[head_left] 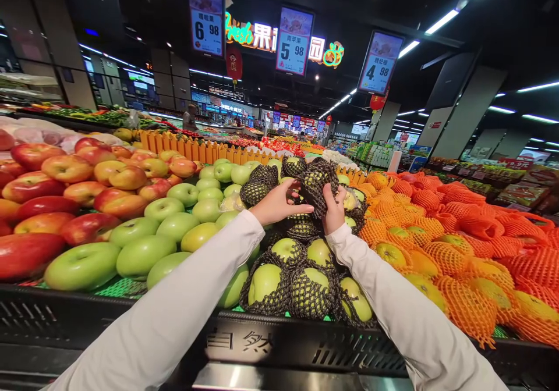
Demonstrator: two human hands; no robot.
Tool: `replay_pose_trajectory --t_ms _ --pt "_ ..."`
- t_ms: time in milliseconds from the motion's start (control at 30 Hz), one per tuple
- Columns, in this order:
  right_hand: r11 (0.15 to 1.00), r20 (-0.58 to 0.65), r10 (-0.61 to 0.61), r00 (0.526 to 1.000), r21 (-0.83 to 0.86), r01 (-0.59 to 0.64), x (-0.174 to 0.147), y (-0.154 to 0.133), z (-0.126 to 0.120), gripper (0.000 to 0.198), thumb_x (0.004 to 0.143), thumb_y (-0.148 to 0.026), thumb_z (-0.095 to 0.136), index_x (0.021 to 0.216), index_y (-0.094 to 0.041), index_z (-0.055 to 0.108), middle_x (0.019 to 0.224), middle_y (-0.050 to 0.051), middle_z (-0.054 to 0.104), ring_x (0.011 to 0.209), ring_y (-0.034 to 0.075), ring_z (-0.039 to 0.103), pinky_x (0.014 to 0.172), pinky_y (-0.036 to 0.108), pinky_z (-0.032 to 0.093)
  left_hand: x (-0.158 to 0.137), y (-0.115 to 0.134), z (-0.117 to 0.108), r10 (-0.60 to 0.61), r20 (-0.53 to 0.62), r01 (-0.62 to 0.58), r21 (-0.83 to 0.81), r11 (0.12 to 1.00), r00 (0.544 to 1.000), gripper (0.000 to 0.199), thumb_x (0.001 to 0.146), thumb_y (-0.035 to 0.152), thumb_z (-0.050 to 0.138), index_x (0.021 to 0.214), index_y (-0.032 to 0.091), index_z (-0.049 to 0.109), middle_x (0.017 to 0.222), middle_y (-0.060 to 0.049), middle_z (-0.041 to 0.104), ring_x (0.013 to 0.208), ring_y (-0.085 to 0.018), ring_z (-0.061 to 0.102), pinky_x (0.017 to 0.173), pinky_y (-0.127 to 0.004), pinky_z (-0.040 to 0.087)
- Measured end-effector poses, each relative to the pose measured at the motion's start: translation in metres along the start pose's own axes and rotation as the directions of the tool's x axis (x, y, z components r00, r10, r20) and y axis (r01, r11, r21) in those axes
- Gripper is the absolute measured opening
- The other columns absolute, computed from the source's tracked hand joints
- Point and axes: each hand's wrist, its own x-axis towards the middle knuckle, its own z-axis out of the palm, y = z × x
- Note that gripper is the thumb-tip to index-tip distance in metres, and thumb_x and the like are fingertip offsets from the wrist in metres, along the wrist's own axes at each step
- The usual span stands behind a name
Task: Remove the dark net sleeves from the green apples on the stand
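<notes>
In the head view, my right hand (pixel 335 209) grips a green apple in a black foam net (pixel 315 182), thumb on its near side. My left hand (pixel 277 203) is just to the left of this apple, thumb stretched out and fingers curled but apart, with nothing visible between them. Whether its fingertips touch the net is hard to make out. Below my hands lie several netted green apples (pixel 265 283) in the display's front row. Another netted apple (pixel 259 185) sits behind my left hand. Bare green apples (pixel 142 255) are piled to the left.
Red-yellow apples (pixel 67 169) fill the far left. Oranges in orange nets (pixel 463 304) and fruit in red nets (pixel 519 228) lie to the right. A black display edge (pixel 301 338) runs along the front; a small orange fence (pixel 187 148) stands behind. Price screens (pixel 294 41) hang overhead.
</notes>
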Motion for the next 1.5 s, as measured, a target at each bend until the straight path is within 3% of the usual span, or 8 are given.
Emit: replay_pose_trajectory --t_ms 133,233,600,733,933,1133,1333,1500 --pt "0.996 0.113 -0.079 0.990 -0.021 0.082 -0.005 -0.013 0.003 0.058 0.080 -0.071 0.058 0.112 -0.024 0.044 0.115 0.006 0.060 0.108 0.019 0.058 0.103 0.037 0.045 -0.001 0.001 -0.001 0.028 -0.028 -0.030 -0.086 0.996 0.999 0.086 0.057 0.030 0.089 0.129 0.017 0.045 0.124 -0.014 0.064 0.103 -0.026 0.067 0.093 -0.044 0.055" --pt "0.992 0.137 -0.118 0.983 -0.019 0.122 -0.005 -0.020 0.003 0.047 0.083 -0.066 0.056 0.101 -0.023 0.051 0.104 0.003 0.059 0.099 0.018 0.057 0.096 0.034 0.046 -0.004 0.003 -0.003 0.150 -0.039 -0.148 0.053 0.988 0.988 0.104 0.056 0.026 0.088 0.144 0.019 0.032 0.132 -0.015 0.061 0.113 -0.028 0.065 0.100 -0.045 0.052" --pt "0.920 -0.135 -0.316 0.939 -0.286 0.268 0.003 -0.025 -0.002 0.041 0.073 -0.046 0.072 0.097 -0.022 0.049 0.099 0.004 0.058 0.091 0.018 0.057 0.079 0.031 0.046 -0.004 0.007 -0.009 0.411 -0.032 -0.362 0.415 0.835 0.911 0.086 0.059 0.035 0.087 0.130 0.018 0.044 0.132 -0.013 0.056 0.124 -0.030 0.056 0.110 -0.044 0.044" --pt "0.801 0.085 -0.487 0.869 -0.353 0.483 0.001 -0.031 -0.005 0.011 0.085 -0.031 0.053 0.088 -0.021 0.058 0.094 0.005 0.063 0.095 0.020 0.058 0.089 0.037 0.046 -0.003 0.005 -0.009 0.407 -0.029 -0.347 0.471 0.811 0.913 0.094 0.051 0.047 0.092 0.128 0.016 0.048 0.131 -0.015 0.054 0.126 -0.032 0.053 0.111 -0.047 0.042" --pt "0.898 0.328 -0.352 0.877 -0.145 0.415 -0.009 -0.038 -0.004 0.034 0.090 -0.047 0.049 0.114 -0.023 0.054 0.115 0.007 0.060 0.112 0.023 0.056 0.101 0.039 0.045 -0.004 0.006 -0.008 0.349 -0.040 -0.306 0.392 0.867 0.936 0.100 0.049 0.048 0.093 0.130 0.015 0.044 0.131 -0.017 0.055 0.124 -0.035 0.055 0.110 -0.048 0.042" --pt "0.881 0.499 -0.293 0.815 -0.190 0.433 -0.013 -0.039 0.001 0.089 0.061 -0.057 0.083 0.130 -0.024 0.036 0.127 0.011 0.051 0.121 0.028 0.052 0.110 0.045 0.041 -0.006 0.010 -0.009 0.398 -0.032 -0.381 0.225 0.897 0.917 0.125 0.055 0.037 0.091 0.154 0.021 0.016 0.153 -0.019 0.035 0.137 -0.035 0.046 0.115 -0.047 0.038" --pt "0.902 0.436 -0.267 0.859 -0.202 0.382 -0.015 -0.033 0.001 0.077 0.066 -0.055 0.081 0.125 -0.025 0.041 0.123 0.008 0.054 0.114 0.025 0.056 0.105 0.044 0.044 -0.006 0.008 -0.010 0.371 0.095 -0.382 0.167 0.909 0.924 0.126 0.058 0.039 0.089 0.157 0.021 0.012 0.158 -0.019 0.028 0.144 -0.036 0.036 0.122 -0.049 0.029" --pt "0.887 0.398 -0.343 0.851 -0.162 0.433 -0.010 -0.029 -0.005 0.069 0.068 -0.070 0.069 0.114 -0.023 0.050 0.110 0.007 0.060 0.105 0.027 0.059 0.100 0.046 0.046 -0.006 0.005 -0.007 0.240 0.158 -0.272 0.229 0.935 0.958 0.115 0.039 0.044 0.095 0.137 0.019 0.042 0.145 -0.018 0.037 0.142 -0.038 0.036 0.123 -0.053 0.026"
